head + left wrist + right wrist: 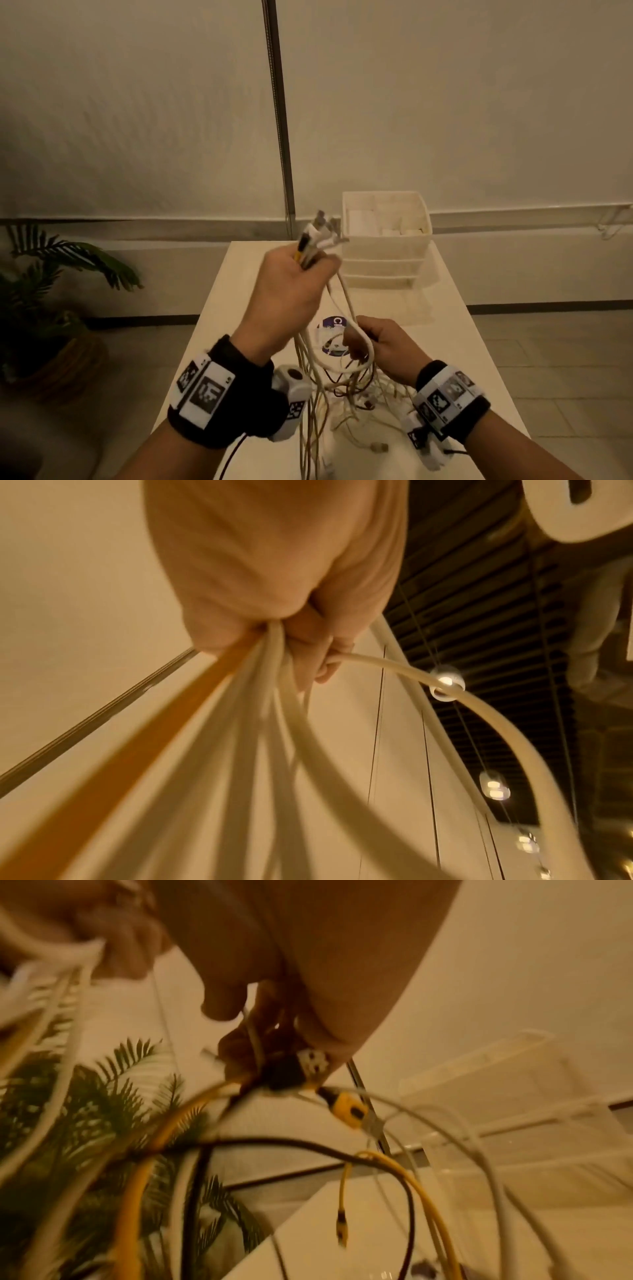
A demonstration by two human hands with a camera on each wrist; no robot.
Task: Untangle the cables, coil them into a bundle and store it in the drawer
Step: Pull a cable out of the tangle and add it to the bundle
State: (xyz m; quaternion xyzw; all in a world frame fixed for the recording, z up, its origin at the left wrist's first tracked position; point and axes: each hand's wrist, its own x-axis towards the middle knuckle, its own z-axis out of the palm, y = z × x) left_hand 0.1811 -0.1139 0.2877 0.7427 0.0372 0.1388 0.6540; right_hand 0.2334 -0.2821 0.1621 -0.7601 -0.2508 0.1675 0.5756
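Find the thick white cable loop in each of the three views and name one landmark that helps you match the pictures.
Head: the thick white cable loops at centre, between the left hand and right hand.
Left wrist: it arcs from the fingers to the lower right.
Right wrist: cannot be told apart; blurred pale strands at the left edge.
Shared landmark: the yellow cable.

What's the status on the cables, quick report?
Left hand grips the cables by their plug ends, raised. Right hand holds a white loop lower down. Strands still tangled, trailing on the table. Drawer unit behind, path unobstructed.
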